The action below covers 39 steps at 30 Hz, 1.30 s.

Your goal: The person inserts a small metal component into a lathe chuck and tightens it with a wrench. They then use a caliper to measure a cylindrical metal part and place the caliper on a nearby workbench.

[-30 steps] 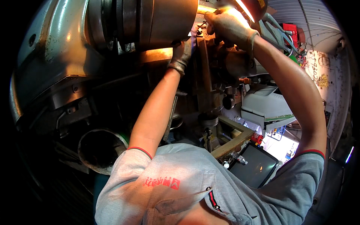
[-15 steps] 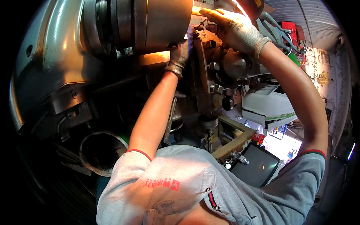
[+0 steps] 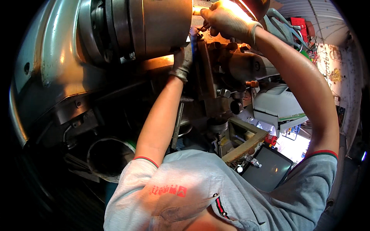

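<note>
My left hand (image 3: 184, 61), in a dirty knit glove, reaches up beside the big round lathe chuck (image 3: 167, 27). A narrow blue thing (image 3: 194, 35) shows at its fingertips; most of its fingers are hidden, so I cannot tell its grip. Over the tool holder block (image 3: 216, 37), my gloved right hand (image 3: 229, 22) has its fingers curled together. What they hold, if anything, is too dark to make out. A bright metal bar (image 3: 198, 10) sticks out of the chuck toward the right fingers. Strong lamp light falls on that glove.
The lathe's grey-green headstock (image 3: 58, 50) fills the left. Square-headed bolts (image 3: 223, 92) stick out below the tool holder. A round pipe opening (image 3: 110, 157) lies lower left. Lower right are a wooden frame (image 3: 246, 148), a clear bottle (image 3: 253, 161) and a dark flat panel (image 3: 268, 167).
My right hand has shifted left and slightly up, and its outstretched fingers have curled in. My left hand stays beside the chuck. The whole view has shifted slightly.
</note>
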{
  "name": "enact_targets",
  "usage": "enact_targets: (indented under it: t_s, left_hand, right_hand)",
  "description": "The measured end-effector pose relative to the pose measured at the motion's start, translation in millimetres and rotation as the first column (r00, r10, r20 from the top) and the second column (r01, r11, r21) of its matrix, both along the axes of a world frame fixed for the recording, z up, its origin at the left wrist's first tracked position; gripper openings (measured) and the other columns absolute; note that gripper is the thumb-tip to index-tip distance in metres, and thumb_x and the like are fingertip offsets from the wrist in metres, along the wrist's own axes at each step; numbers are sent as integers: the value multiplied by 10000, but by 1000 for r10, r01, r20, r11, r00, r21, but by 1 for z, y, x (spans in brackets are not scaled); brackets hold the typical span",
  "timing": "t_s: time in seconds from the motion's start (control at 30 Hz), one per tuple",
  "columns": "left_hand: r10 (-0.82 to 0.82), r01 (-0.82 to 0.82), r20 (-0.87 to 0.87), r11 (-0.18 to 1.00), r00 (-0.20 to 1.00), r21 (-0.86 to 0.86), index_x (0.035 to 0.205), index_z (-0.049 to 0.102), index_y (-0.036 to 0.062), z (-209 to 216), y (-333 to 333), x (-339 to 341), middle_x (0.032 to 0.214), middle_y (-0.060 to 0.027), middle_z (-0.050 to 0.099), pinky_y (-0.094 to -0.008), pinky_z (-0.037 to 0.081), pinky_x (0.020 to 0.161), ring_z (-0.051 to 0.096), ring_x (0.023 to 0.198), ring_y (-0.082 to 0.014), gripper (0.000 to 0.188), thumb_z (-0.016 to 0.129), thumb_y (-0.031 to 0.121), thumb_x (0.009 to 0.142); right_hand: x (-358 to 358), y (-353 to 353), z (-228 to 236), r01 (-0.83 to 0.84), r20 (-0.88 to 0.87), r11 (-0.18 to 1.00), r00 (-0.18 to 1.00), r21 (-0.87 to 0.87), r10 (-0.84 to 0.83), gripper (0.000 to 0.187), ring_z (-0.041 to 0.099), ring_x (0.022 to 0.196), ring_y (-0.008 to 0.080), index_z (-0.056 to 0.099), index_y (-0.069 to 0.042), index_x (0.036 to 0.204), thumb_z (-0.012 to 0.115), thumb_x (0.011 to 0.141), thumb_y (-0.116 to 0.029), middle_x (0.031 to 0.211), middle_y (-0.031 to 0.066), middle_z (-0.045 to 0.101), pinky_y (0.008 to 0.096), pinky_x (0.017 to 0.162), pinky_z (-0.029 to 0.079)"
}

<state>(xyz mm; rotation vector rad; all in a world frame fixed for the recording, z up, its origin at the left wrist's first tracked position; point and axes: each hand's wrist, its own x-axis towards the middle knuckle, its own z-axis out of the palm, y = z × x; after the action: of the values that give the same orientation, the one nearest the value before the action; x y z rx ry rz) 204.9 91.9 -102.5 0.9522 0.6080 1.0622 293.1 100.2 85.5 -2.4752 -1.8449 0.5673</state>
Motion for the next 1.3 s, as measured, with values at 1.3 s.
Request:
enact_targets:
  t_s: [1.3]
  left_hand:
    - [-89,93,-56,993,994,75,1244,584,-21,18,-3,-18,1191,-57,601,-275,403,977,549,1078,-136,466,375,347,1047]
  right_hand:
    - [-7,-30,10,-260,243,950,946,174,214,311,642,669,285,653,-50,941,547,968,-341,700,137,629,368,628,512]
